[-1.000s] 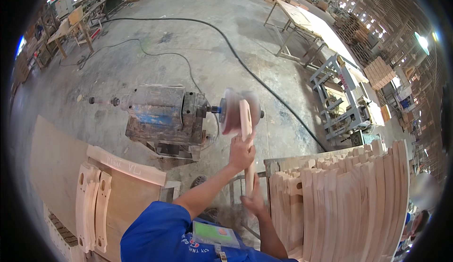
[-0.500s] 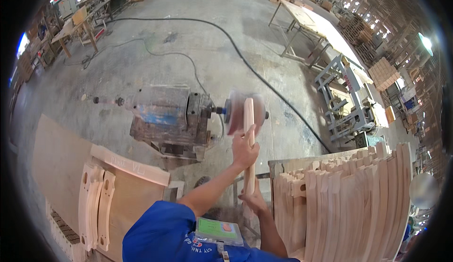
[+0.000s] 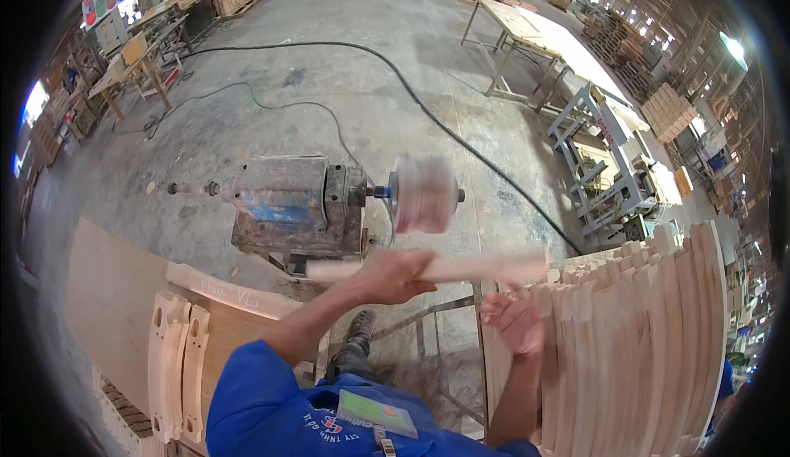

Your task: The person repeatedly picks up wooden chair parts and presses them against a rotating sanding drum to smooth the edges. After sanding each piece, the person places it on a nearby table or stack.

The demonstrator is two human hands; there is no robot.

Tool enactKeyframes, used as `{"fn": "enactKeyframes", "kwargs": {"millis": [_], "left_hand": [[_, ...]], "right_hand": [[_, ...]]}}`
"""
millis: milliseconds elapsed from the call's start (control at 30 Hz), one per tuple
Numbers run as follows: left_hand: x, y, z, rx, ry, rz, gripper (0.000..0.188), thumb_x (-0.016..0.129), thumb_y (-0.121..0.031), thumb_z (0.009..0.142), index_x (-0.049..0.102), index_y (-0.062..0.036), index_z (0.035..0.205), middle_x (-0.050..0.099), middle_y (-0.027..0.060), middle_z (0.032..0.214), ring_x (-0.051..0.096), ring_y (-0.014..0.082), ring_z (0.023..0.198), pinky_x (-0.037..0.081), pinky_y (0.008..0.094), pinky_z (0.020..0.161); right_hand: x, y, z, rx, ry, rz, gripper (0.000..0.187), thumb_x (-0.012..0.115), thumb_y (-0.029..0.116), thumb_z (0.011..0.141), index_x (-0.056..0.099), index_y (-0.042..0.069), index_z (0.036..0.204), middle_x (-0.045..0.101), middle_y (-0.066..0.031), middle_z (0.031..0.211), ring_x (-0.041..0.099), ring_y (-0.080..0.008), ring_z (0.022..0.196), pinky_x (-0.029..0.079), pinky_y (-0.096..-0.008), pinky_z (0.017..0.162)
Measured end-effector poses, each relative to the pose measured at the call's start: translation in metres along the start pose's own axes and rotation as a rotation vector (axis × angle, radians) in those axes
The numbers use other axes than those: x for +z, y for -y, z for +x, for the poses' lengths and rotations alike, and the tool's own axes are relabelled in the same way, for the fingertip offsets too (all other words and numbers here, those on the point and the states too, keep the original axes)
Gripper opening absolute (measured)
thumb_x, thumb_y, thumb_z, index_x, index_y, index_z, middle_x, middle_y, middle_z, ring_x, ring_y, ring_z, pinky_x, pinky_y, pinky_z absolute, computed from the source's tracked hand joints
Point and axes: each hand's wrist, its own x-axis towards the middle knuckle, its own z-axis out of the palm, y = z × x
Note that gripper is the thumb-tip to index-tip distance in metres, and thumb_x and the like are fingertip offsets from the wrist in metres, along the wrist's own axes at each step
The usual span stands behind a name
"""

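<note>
A pale wooden slat [image 3: 481, 268] lies crosswise in front of me, its ends slightly blurred. My left hand [image 3: 393, 277] is wrapped round it left of its middle. Just below its right part, my right hand [image 3: 513, 319] has its fingers apart and does not grip it; whether a fingertip touches it I cannot tell. Beyond the slat is a sanding drum [image 3: 425, 195], blurred as if spinning, on the shaft of a worn grey-blue motor [image 3: 284, 198]. The slat is apart from the drum.
Many similar wooden pieces [image 3: 625, 334] stand packed at my right. At my left, a board [image 3: 107, 284] carries shaped slats [image 3: 170, 366] with slots. A thick black cable [image 3: 411, 91] crosses the floor beyond the motor. A grey metal frame [image 3: 605, 161] and long table [image 3: 535, 33] stand far right.
The slat has come away from the drum, back toward me, and turned from lengthwise to crosswise. My right hand has let go of its near end and moved right, fingers spread.
</note>
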Motion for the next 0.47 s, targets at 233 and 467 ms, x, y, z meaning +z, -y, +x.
{"fn": "enactKeyframes", "kwargs": {"millis": [233,467], "left_hand": [[0.004,0.017,0.018,0.599,0.091,0.565,0.026,0.071,-0.02,0.089,0.067,-0.0179,0.115,0.063,0.0041,0.095,0.068,0.026,0.093,0.052,0.0458,0.088],[-0.004,0.058,0.059,0.459,-0.081,0.414,0.079,0.083,-0.049,0.086,0.052,-0.0222,0.154,0.052,0.0204,0.155,0.042,0.0375,0.153,0.032,0.0487,0.128]], "right_hand": [[0.075,-0.001,0.031,0.452,0.329,-1.444,0.109,0.085,0.049,0.087,0.027,0.001,0.166,0.059,-0.0273,0.149,0.065,-0.0375,0.13,0.052,-0.0456,0.109],[0.075,-0.073,0.087,0.145,-0.405,-1.659,0.111,0.089,0.038,0.081,0.025,0.005,0.166,0.057,-0.0285,0.15,0.062,-0.0418,0.134,0.05,-0.0536,0.11]]}}
